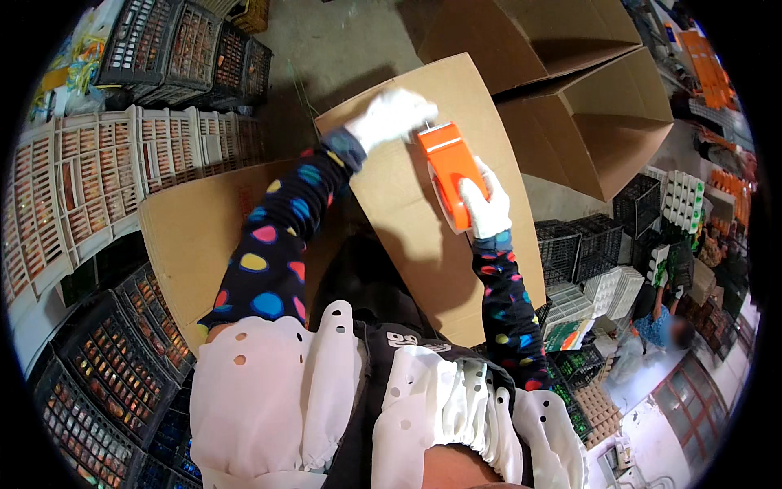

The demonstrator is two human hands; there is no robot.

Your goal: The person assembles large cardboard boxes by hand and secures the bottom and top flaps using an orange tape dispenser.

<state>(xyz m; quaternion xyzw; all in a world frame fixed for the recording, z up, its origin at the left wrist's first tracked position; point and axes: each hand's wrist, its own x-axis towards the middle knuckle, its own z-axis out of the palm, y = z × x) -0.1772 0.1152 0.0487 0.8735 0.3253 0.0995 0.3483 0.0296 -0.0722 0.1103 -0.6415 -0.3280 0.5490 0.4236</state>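
Note:
My left hand (391,116), in a white glove, presses down on the far end of a flat brown cardboard box (423,244) that lies in front of me. My right hand (486,208), also gloved in white, grips an orange tape dispenser (447,167) held against the box top, just right of my left hand. Both my forearms wear dark sleeves with coloured dots. A second cardboard flap (187,236) sticks out to the left under my left arm.
Open cardboard boxes (595,122) stand at the upper right. White crates (81,187) and black crates (114,359) filled with eggs are stacked on the left. More crates and egg trays (603,244) sit on the right, near another person (660,326).

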